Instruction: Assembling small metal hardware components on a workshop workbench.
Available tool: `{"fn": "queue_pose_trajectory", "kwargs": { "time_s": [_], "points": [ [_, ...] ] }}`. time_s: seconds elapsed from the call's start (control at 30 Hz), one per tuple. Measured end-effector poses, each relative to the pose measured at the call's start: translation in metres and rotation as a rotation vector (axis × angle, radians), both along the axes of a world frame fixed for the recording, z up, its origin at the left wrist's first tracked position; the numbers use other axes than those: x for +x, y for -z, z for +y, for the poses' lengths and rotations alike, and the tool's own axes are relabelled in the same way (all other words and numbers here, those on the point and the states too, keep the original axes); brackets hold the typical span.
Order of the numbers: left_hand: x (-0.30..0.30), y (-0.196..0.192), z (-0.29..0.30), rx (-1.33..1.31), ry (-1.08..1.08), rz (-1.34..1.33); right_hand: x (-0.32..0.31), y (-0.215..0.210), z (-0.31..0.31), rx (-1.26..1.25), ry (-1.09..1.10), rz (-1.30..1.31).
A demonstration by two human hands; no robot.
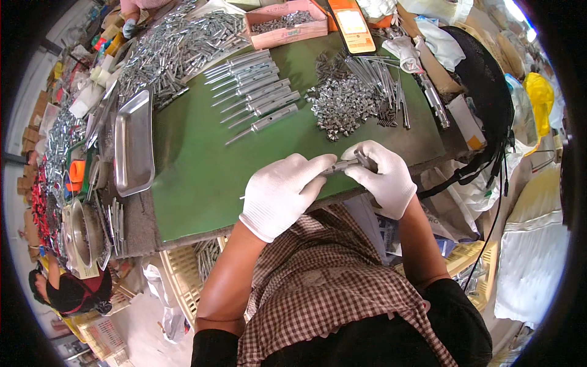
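Note:
My left hand (286, 191), in a white glove, is closed round a metal tube (335, 166) that points right. A thin rod tip shows past the left side of this palm. My right hand (386, 177), also gloved, pinches a short metal cylinder (365, 160) at the tube's right end; whether the two are joined I cannot tell. Beyond my hands, several finished-looking tubes with thin rods (269, 120) lie in a slanted row on the green mat (189, 177). To their right is a heap of small metal nuts or collars (342, 104), with loose thin rods (382, 79) beside it.
A steel tray (122, 153) lies at the left edge of the mat. Behind are a pile of metal tubes (183, 49), a pink box of small parts (287, 38) and a phone (351, 24). A black mesh (483, 85) stands at right. Other people work at far left.

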State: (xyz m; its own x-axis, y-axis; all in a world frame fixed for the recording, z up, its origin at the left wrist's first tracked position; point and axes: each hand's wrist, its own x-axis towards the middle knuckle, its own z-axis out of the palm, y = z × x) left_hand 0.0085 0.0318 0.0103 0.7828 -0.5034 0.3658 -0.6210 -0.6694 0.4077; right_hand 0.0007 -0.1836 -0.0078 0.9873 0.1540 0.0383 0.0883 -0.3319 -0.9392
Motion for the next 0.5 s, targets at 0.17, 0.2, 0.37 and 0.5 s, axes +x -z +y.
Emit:
{"fn": "queue_pose_trajectory", "kwargs": {
  "time_s": [0.17,0.2,0.37,0.5],
  "points": [
    [0.000,0.002,-0.004,-0.022,-0.014,0.010,0.000,-0.003,-0.002,0.040,-0.053,-0.035],
    [0.001,0.003,-0.004,-0.031,-0.021,0.020,0.000,-0.003,-0.002,0.038,-0.053,-0.036],
    [-0.001,0.006,-0.009,-0.012,-0.038,0.018,0.000,-0.001,-0.004,0.043,-0.012,0.094],
    [-0.005,0.008,-0.008,0.033,-0.062,0.033,0.008,-0.005,-0.014,-0.079,-0.025,-0.102]
  ]
}}
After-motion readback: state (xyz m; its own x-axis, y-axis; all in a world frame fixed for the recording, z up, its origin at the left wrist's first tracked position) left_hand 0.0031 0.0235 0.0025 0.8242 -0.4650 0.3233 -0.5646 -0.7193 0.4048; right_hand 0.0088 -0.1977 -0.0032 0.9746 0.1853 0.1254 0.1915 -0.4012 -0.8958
